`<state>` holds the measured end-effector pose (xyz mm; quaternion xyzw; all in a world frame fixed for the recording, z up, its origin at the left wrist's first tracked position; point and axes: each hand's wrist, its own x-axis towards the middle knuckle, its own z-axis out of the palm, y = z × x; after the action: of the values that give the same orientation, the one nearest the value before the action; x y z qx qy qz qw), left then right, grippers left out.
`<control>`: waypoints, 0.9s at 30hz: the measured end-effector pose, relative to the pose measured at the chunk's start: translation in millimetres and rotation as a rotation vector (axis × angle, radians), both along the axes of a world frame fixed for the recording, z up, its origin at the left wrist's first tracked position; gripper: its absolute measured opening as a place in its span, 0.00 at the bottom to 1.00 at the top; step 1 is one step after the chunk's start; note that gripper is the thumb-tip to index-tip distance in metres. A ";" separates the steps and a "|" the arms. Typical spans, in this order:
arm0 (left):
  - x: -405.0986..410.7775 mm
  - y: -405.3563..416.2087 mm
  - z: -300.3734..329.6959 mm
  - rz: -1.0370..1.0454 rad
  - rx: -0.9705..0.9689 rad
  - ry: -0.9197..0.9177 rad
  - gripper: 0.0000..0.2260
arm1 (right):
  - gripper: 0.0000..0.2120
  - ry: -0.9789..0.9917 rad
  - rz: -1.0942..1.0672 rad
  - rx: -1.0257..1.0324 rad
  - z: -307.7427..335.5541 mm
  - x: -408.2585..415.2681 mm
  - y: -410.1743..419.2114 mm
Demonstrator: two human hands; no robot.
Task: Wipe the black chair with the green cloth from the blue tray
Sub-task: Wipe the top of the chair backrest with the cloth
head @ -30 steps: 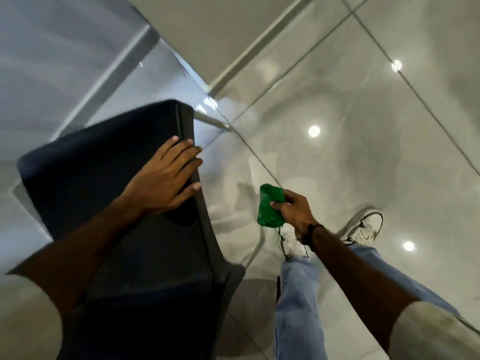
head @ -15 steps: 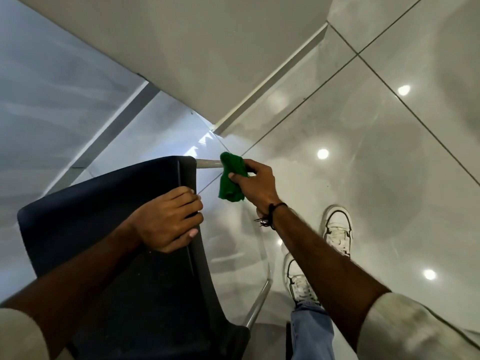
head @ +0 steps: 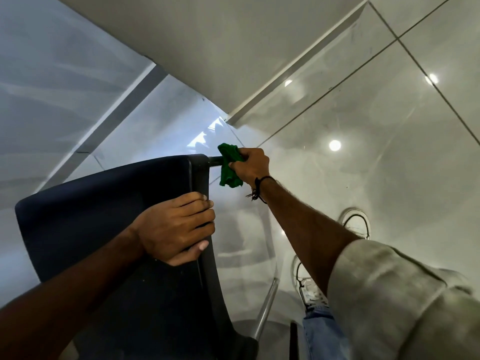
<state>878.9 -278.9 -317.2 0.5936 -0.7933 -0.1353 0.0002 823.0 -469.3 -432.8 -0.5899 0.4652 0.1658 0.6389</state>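
A glossy tiled floor [head: 389, 126] with ceiling-light reflections fills the view, meeting a pale wall [head: 207, 35] at the top. A black chair [head: 104, 203] occupies the lower left, its metal rail [head: 265, 307] curving along the right side. The left hand [head: 176, 227] clasps the chair's edge. The right hand [head: 250, 166] presses a bunched green cloth [head: 230, 165] around the rail just beside the chair's top corner. Two white shoes [head: 357, 223] stand at right.

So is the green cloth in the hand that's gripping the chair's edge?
No, the right hand holds the green cloth; the left hand grips the black chair.
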 end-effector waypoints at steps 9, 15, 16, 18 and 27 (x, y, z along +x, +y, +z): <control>0.1 -0.7 0.6 0.017 0.000 0.003 0.15 | 0.18 -0.220 -0.119 0.020 36.7 -14.2 14.5; 0.8 0.8 -2.6 0.015 -0.031 0.019 0.15 | 0.22 0.022 0.006 -0.001 -9.0 3.0 0.3; 1.0 1.3 -2.7 0.014 -0.034 0.020 0.15 | 0.22 0.049 0.025 0.009 -11.9 5.3 -1.5; 0.9 1.4 -2.8 0.008 -0.040 0.026 0.15 | 0.23 0.048 0.024 0.008 -6.8 8.4 -1.9; 0.7 0.8 -1.2 0.016 -0.023 0.038 0.16 | 0.19 -0.109 -0.084 -0.041 7.7 0.2 10.2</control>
<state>879.6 -278.2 -318.4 0.5973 -0.7898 -0.1373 0.0231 823.1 -459.2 -425.1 -0.5911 0.4574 0.0970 0.6573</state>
